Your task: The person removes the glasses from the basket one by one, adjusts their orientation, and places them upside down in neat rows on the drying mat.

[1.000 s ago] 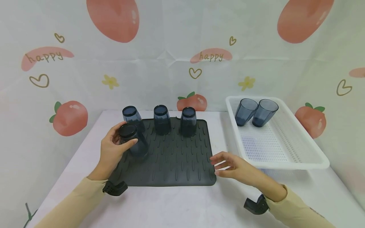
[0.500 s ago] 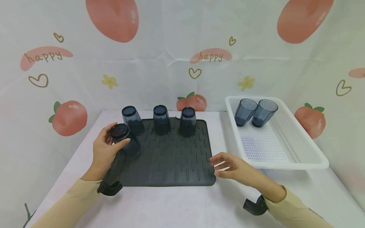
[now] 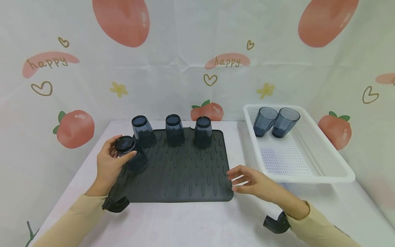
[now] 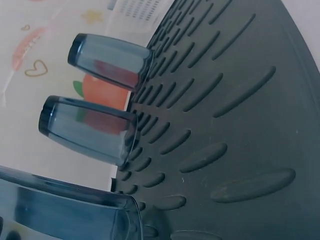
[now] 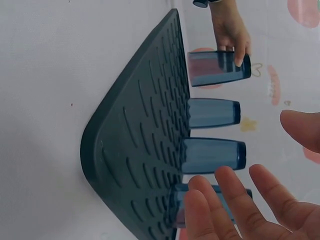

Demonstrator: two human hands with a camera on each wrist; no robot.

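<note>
My left hand grips a blue drinking glass near its upturned base, thumb on one side and fingers on the other. The glass is mouth-down, tilted in the head view, over the front-left part of a dark ridged mat. In the right wrist view this held glass has its rim close to the mat. Three more upside-down glasses stand along the mat's back: left, middle and right. My right hand holds nothing, fingers loosely bent by the mat's right edge.
A white perforated basket stands at the right, close behind my right forearm. Two blue glasses, one beside another, lean in its back-left corner. A white table lies under everything, with a printed cloth hanging behind.
My left hand has moved left with the glass, bringing it to the mat's left side, slightly lower in view. My right hand, the basket and the back glasses have stayed in place.
</note>
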